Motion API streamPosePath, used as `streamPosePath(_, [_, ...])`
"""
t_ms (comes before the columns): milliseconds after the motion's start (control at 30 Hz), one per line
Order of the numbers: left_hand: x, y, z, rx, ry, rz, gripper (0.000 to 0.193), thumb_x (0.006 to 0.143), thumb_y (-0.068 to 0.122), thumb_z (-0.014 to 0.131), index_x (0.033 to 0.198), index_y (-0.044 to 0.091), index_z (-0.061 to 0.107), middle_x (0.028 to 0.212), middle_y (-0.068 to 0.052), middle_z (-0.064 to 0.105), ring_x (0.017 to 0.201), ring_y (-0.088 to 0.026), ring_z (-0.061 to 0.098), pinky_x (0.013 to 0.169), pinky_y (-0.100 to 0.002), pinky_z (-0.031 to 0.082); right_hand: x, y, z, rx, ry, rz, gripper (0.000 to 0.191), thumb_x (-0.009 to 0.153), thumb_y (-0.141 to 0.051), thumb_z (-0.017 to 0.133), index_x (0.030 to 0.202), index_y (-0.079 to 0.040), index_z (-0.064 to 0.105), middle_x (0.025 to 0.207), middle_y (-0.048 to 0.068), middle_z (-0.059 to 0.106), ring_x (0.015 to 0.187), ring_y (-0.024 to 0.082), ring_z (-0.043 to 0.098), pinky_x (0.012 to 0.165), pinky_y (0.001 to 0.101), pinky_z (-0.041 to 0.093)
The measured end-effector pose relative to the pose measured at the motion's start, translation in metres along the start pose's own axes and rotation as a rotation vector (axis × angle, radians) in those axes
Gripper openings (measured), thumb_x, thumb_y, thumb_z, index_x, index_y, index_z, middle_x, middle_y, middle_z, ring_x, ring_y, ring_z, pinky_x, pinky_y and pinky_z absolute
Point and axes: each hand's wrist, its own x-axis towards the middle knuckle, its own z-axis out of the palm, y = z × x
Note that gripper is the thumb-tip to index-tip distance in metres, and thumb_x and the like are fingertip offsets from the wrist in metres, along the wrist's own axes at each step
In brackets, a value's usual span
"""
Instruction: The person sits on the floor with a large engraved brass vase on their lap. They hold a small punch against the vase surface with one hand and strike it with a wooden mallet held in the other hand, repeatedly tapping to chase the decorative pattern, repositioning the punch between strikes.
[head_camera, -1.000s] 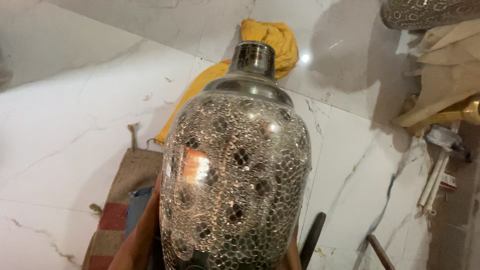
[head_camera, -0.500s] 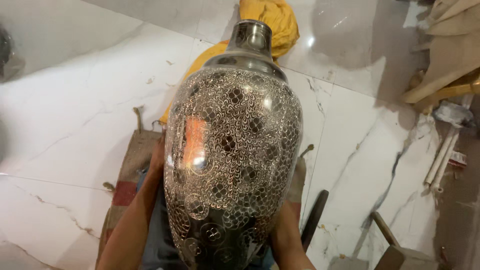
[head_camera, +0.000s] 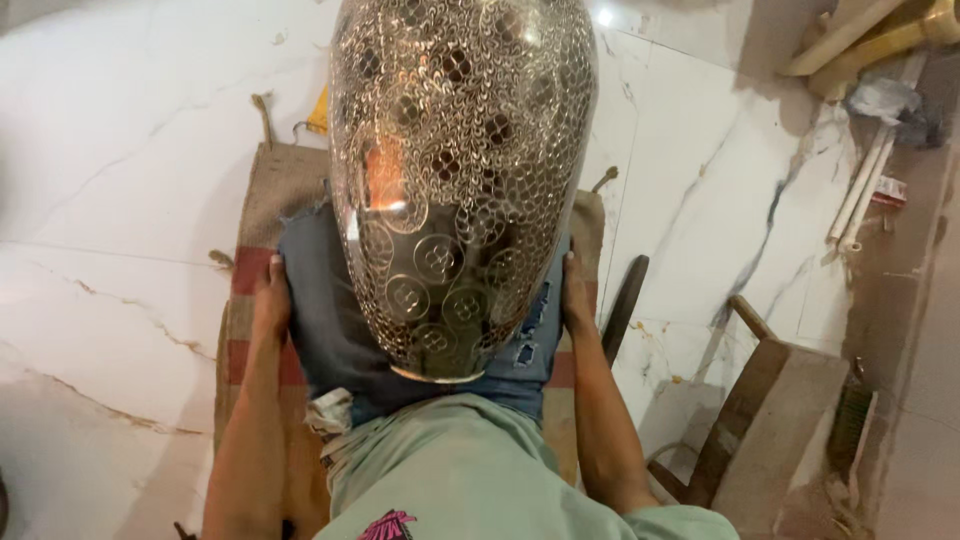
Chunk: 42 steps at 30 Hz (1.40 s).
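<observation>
While I look straight down, these lines run from the biggest thing to the smallest, each placed against the vase.

Floor: white marble tiles (head_camera: 120, 200) with grey veins spread out on every side of the vase.
Vase: a large silver metal vase (head_camera: 460, 180) with a stamped pattern of circles lies lengthwise over my lap, its narrow end toward my belly and its wide body reaching away from me past the top edge.
Mat: a burlap mat (head_camera: 285, 190) with red stripes lies under the vase and my legs.
Cloth: a piece of blue denim (head_camera: 325, 310) sits between the vase and my lap.
Wooden block: a wooden block (head_camera: 770, 430) stands well to the right of the vase.
Left hand: my left hand (head_camera: 270, 300) lies flat just left of the vase, fingers pressed on the denim, gripping nothing.
Right hand: my right hand (head_camera: 575, 295) rests just right of the vase, fingers straight along the denim edge, gripping nothing.
</observation>
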Motion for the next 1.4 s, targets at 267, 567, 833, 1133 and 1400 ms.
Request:
streamPosePath(267, [-0.047,-0.01,0.009,0.38,0.189,0.137,0.09,0.097,0.074,0.043,0.167,0.022,0.018,0.153,-0.03,0.03,0.138,-0.052,0.03,0.115,-0.066,0.021,-0.081,0.013,-0.013,-0.24,0.136,0.028,0.065,0.11,-0.045,0.035,0.162,-0.006,0.032,0.168,0.013,0.036,0.155,0.028,0.033,0.126,0.0363,0.022])
streamPosePath(567, [-0.071,-0.001,0.011,0.427,0.193,0.192,0.093,0.094,0.075,0.047,0.166,0.023,0.019,0.154,-0.025,0.028,0.14,-0.051,0.027,0.117,-0.067,0.017,-0.134,0.054,-0.055,-1.045,0.703,0.396,0.092,0.084,-0.036,0.08,0.156,-0.01,0.03,0.15,0.034,0.039,0.132,0.052,0.041,0.097,0.0589,0.04])
streamPosePath(833, [-0.014,0.019,0.016,0.119,0.444,0.163,0.076,0.103,0.064,0.05,0.156,0.014,0.03,0.153,-0.022,0.031,0.14,-0.044,0.032,0.112,-0.06,0.028,-0.15,0.058,-0.082,-0.942,0.443,0.493,0.088,0.08,-0.034,0.078,0.154,-0.007,0.038,0.12,0.03,0.067,0.112,0.048,0.065,0.097,0.0532,0.052])
streamPosePath(1133, [-0.021,0.075,0.017,-0.242,0.229,0.539,0.033,0.107,0.008,0.058,0.14,0.004,0.059,0.118,-0.011,0.058,0.102,-0.02,0.061,0.085,-0.033,0.056,-0.131,0.063,-0.085,0.114,0.423,0.51,0.039,0.092,-0.027,0.065,0.121,-0.002,0.055,0.095,0.015,0.065,0.076,0.028,0.066,0.064,0.0411,0.055])
streamPosePath(1400, [-0.102,0.122,0.042,-0.298,-0.115,0.571,0.023,0.099,0.008,0.072,0.114,0.002,0.056,0.104,-0.005,0.067,0.097,-0.017,0.076,0.087,-0.036,0.063,-0.118,0.038,-0.07,0.107,0.415,-0.051,0.04,0.098,-0.01,0.07,0.129,-0.003,0.045,0.1,0.008,0.068,0.086,0.018,0.07,0.075,0.0302,0.057])
